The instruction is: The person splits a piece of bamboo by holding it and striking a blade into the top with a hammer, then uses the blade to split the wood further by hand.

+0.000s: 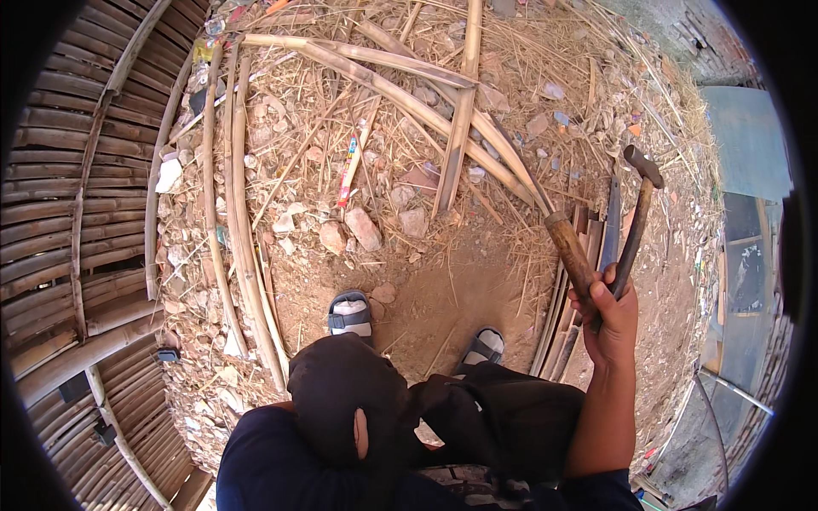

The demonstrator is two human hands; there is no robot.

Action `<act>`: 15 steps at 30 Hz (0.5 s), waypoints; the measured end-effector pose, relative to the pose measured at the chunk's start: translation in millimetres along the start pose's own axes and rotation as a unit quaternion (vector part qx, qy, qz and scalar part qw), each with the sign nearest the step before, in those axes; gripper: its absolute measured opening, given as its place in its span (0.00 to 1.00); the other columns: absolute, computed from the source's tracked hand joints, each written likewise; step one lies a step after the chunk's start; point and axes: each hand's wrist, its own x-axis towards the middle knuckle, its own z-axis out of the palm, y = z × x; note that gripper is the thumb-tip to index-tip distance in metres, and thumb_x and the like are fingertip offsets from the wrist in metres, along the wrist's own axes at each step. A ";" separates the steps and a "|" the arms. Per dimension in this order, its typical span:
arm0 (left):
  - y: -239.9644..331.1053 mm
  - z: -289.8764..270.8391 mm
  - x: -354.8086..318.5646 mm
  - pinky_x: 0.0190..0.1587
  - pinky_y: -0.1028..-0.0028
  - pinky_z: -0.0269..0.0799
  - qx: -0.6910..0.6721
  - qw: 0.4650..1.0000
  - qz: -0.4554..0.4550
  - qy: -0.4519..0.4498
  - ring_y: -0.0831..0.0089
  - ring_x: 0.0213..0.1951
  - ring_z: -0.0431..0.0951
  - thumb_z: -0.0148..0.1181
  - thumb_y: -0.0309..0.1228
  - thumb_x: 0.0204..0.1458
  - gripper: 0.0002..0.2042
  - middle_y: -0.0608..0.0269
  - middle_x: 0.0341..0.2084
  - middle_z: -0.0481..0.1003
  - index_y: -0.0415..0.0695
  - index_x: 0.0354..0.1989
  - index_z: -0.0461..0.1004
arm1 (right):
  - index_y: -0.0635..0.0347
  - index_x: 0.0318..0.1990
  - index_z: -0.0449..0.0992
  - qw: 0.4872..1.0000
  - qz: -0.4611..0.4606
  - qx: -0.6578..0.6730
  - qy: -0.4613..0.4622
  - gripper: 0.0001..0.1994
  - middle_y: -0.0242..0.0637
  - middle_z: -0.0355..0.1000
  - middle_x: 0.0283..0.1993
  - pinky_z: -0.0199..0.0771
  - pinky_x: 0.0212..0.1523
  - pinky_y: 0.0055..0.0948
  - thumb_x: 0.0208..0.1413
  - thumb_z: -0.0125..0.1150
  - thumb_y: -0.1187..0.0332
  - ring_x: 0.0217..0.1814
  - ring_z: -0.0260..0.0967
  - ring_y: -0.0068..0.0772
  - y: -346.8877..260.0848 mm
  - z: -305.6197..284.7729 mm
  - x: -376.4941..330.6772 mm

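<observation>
While the left hand stays hidden, the right hand (612, 317) grips two tools — hammer (637, 213), knife (573, 252).

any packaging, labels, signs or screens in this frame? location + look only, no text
Wrapper: on the dirt among straw, upper centre; long narrow strip, red, white and yellow.
Wrapper scrap: top left beside the bamboo poles; small, crumpled, yellowish.
No signs or screens visible.
</observation>
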 end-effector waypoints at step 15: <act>-120.2 11.2 -19.9 0.44 0.71 0.75 -0.069 0.983 -0.166 0.043 0.69 0.42 0.80 0.57 0.37 0.62 0.17 0.55 0.41 0.80 0.39 0.54 0.74 | 0.55 0.42 0.64 0.999 -0.023 0.018 -0.038 0.20 0.38 0.75 0.38 0.83 0.37 0.28 0.55 0.75 0.68 0.37 0.80 0.36 -4.7 33.9 38.7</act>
